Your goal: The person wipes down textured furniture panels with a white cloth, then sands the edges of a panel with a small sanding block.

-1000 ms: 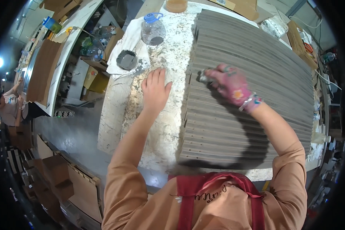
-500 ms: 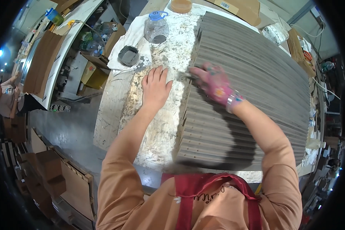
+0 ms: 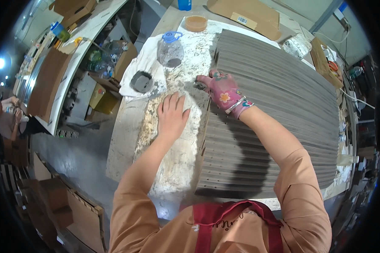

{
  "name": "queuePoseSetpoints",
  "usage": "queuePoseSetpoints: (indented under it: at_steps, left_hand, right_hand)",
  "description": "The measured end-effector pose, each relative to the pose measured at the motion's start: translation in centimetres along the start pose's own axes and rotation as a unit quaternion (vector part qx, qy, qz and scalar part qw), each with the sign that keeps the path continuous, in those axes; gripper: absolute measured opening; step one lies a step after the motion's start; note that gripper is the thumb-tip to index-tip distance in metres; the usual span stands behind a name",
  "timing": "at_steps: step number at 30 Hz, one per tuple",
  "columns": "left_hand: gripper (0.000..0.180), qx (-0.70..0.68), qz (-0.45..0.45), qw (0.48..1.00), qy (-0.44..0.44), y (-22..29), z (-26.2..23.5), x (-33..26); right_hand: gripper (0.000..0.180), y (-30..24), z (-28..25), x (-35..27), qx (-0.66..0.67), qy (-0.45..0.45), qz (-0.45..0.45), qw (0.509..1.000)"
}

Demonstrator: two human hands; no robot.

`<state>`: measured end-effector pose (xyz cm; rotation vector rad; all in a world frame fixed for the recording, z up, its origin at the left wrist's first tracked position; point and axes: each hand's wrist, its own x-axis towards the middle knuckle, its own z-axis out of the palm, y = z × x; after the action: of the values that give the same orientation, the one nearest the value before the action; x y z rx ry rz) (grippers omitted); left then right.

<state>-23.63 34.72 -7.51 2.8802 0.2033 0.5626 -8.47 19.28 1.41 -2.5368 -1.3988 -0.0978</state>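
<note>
Bare and flat, my left hand [image 3: 172, 116] lies on the paint-stained worktable [image 3: 179, 162] with its fingers apart. My right hand [image 3: 224, 90], in a pink flowered glove, is at the left edge of a wide stack of grey-brown grooved strips [image 3: 274, 105]. Its fingers are closed on a small dark wad [image 3: 199, 84], whose kind I cannot make out, just past the strips' ends. Beyond my left hand, a cut-down square tub [image 3: 142, 81] smeared with dark grey rests on a white cloth [image 3: 128, 67]. A clear plastic jug [image 3: 170, 52] with a blue cap stands behind it.
At the back are a round tub of brownish contents [image 3: 196, 23], a cardboard box [image 3: 245, 17] and a foil-like bundle [image 3: 297, 46]. A shelving bench [image 3: 82, 52] stands to the left, with another person [image 3: 10, 114] beyond it. Cardboard cartons [image 3: 65, 202] are at the lower left.
My right hand has moved left, from over the strips to their left ends, with the dark wad now showing past the edge. My left hand stays flat on the table. The whole view has shifted slightly.
</note>
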Motion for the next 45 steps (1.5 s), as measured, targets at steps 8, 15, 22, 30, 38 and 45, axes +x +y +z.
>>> queuePoseSetpoints:
  at_steps: [8, 15, 22, 30, 38, 45]
  left_hand:
    - [0.05, -0.007, -0.007, 0.999, -0.031, 0.8, -0.8, 0.5]
    - [0.052, -0.008, -0.007, 0.999, -0.035, 0.0, -0.6, -0.1]
    - [0.05, -0.015, -0.024, 0.996, -0.085, 0.7, -1.3, 0.5]
    - [0.052, -0.023, -0.03, 0.994, -0.106, 0.9, -1.5, 0.3]
    - [0.052, -0.023, -0.033, 0.993, -0.107, 0.6, -1.7, 0.7]
    - [0.054, -0.019, -0.018, 0.997, -0.073, 0.4, -1.2, 0.7]
  right_hand:
    - [0.039, 1.1, -0.4, -2.2, -0.027, 0.023, 0.085, 0.996]
    - [0.037, 7.4, -4.7, -1.3, 0.032, 0.059, 0.091, 0.994]
    - [0.029, 5.9, 0.9, 4.4, 0.013, 0.031, 0.023, 0.999]
    - [0.044, 12.2, -3.2, 0.5, -0.007, 0.07, 0.083, 0.994]
    - [0.042, 11.5, -5.4, 3.3, -0.016, 0.198, 0.054, 0.979]
    - [0.057, 15.3, -3.2, 2.0, 0.001, -0.036, -0.036, 0.999]
